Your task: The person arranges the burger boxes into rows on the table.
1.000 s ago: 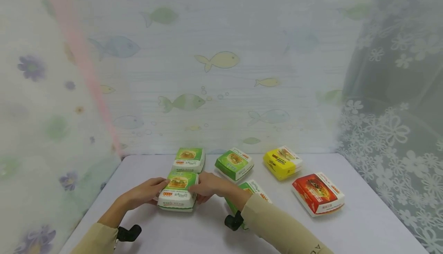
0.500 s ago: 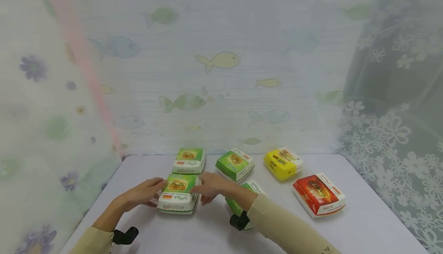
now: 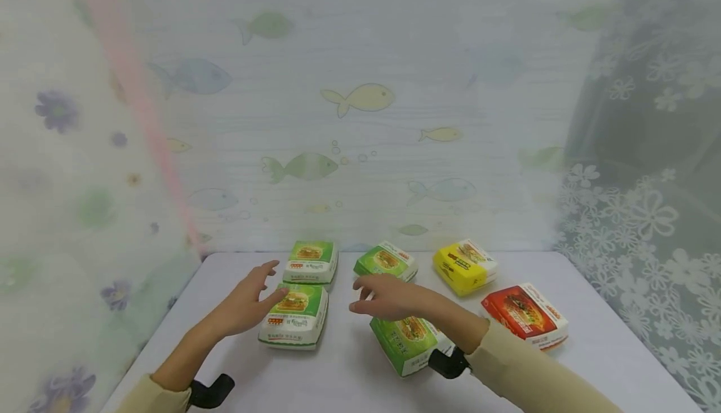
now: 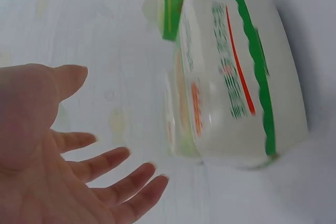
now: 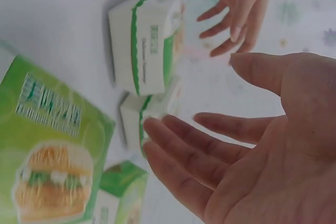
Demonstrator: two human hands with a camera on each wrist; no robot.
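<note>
My left hand (image 3: 245, 303) hovers at the left of the front green-and-white burger box (image 3: 294, 324), holding nothing. In the left wrist view its fingers (image 4: 113, 182) are spread, apart from that box's white side. Behind it sits another green-and-white burger box (image 3: 311, 263), close in line. Empty too, my right hand (image 3: 388, 297) is above the gap between two more green burger boxes: a rear one (image 3: 383, 260) and a nearer one (image 3: 408, 341), partly covered by the hand and forearm. The right wrist view shows its fingers (image 5: 194, 156) relaxed and apart.
On the right of the white table (image 3: 349, 388) are a yellow burger box (image 3: 463, 268) and a red burger box (image 3: 524, 313), the latter partly behind my right sleeve (image 3: 529, 363). A curtain with fish prints (image 3: 349, 150) stands behind the table.
Both hands have let go of the front left burger box and lifted; the right hand has moved right, over the middle boxes. That box slid slightly nearer before being released.
</note>
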